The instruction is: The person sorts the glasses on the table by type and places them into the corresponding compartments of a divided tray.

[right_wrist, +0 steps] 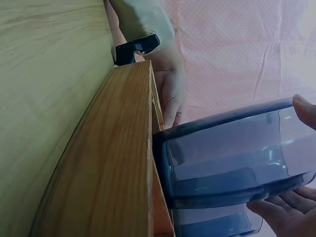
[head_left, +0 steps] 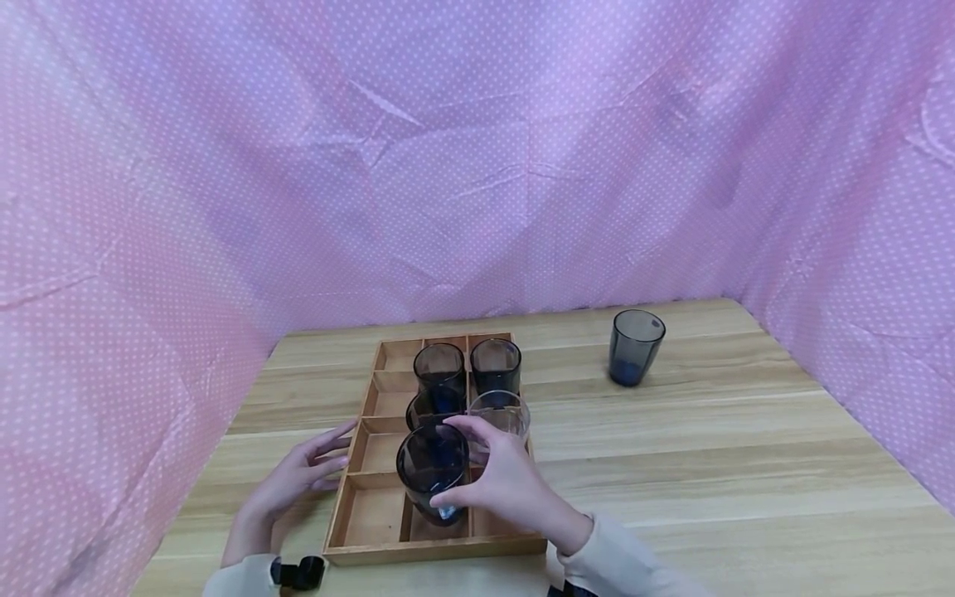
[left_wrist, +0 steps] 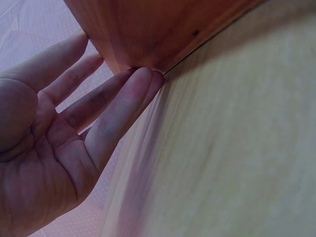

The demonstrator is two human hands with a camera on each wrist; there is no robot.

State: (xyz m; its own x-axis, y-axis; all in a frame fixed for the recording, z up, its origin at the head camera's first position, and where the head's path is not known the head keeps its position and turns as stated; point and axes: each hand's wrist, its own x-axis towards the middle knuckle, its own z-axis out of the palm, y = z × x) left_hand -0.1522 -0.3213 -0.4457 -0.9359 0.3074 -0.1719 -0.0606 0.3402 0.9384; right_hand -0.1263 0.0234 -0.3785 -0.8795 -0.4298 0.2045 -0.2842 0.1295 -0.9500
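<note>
My right hand (head_left: pixel 507 485) grips a dark tinted drinking glass (head_left: pixel 427 460), thumb on the near side and fingers round the far side. In the right wrist view the base of that glass (right_wrist: pixel 227 158) is at the rim of a divided wooden tray (right_wrist: pixel 113 158), over a front middle compartment. My left hand (head_left: pixel 293 477) rests against the tray's left side, fingers extended, and in the left wrist view its fingertips (left_wrist: pixel 136 84) touch the wall's lower edge. Behind the held glass, the tray holds several tumblers: dark ones (head_left: pixel 438 365) (head_left: pixel 496 358) and a clear one (head_left: pixel 515 414), partly hidden.
Another dark glass (head_left: pixel 636 344) stands upright on the wooden table (head_left: pixel 709 464), to the right and back. The tray's left column has bare compartments (head_left: pixel 373 507). Pink dotted cloth (head_left: pixel 477 207) hangs behind and along both sides of the table.
</note>
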